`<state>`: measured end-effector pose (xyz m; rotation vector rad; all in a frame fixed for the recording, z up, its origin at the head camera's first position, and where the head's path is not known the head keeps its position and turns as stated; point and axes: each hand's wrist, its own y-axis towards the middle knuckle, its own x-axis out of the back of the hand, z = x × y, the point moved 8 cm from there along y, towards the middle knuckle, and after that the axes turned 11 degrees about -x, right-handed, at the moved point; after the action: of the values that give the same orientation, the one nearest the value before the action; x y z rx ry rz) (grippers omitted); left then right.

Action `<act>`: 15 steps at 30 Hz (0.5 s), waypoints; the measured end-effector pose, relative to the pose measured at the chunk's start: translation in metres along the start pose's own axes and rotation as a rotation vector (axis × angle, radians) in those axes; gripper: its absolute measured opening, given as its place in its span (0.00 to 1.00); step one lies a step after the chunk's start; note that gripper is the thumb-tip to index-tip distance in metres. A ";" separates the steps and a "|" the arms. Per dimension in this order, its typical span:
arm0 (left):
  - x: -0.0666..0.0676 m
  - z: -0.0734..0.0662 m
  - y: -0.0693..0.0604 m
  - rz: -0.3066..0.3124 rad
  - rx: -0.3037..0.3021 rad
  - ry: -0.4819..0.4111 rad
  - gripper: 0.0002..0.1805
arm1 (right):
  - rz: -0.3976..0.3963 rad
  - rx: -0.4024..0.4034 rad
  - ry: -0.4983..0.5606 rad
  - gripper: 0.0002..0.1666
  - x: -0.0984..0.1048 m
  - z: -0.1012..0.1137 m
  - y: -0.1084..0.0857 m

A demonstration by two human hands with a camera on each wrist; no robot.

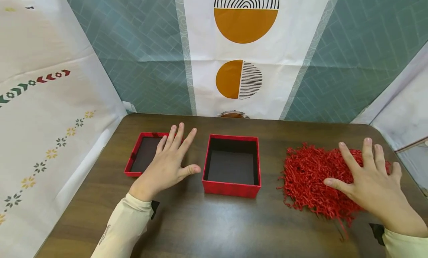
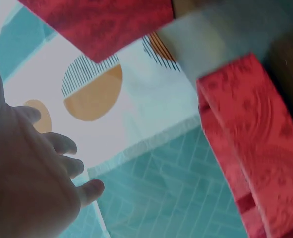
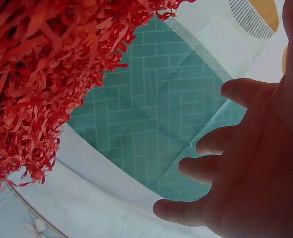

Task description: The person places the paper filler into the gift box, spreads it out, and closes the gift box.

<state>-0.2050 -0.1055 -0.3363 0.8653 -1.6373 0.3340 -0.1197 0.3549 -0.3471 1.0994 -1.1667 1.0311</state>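
My left hand [image 1: 169, 163] hovers with spread fingers, palm down, partly covering a shallow red box lid [image 1: 133, 157] with a dark inside. Between the two hands stands a square red box [image 1: 230, 189], its top uncovered and its black interior showing nothing in it. To the right lies a heap of red shredded paper [image 1: 311, 176]. Above the heap's right part my right hand [image 1: 374, 183] is held with fingers apart, gripping nothing. The right wrist view shows the shredded paper [image 3: 37, 74] apart from the fingers; in the left wrist view the lid [image 2: 260, 144] is apart from that hand.
All of this rests on a dark brown wooden table [image 1: 214, 228]. Behind it hangs a patterned cloth [image 1: 153, 83] in green and white, and a white printed cloth [image 1: 43, 131] runs along the left side. Another pale cloth [image 1: 404, 113] borders the right edge.
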 end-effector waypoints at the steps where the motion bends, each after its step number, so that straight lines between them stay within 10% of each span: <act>1: -0.001 -0.002 0.001 -0.009 -0.014 -0.018 0.58 | 0.001 0.006 0.006 0.68 0.000 0.001 0.001; 15: -0.034 -0.019 0.007 -0.002 -0.085 -0.257 0.57 | 0.149 0.140 0.144 0.71 -0.019 0.039 -0.009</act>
<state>-0.1952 -0.0761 -0.3609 0.8730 -1.8733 0.1545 -0.1198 0.3140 -0.3640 1.0394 -1.0855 1.3031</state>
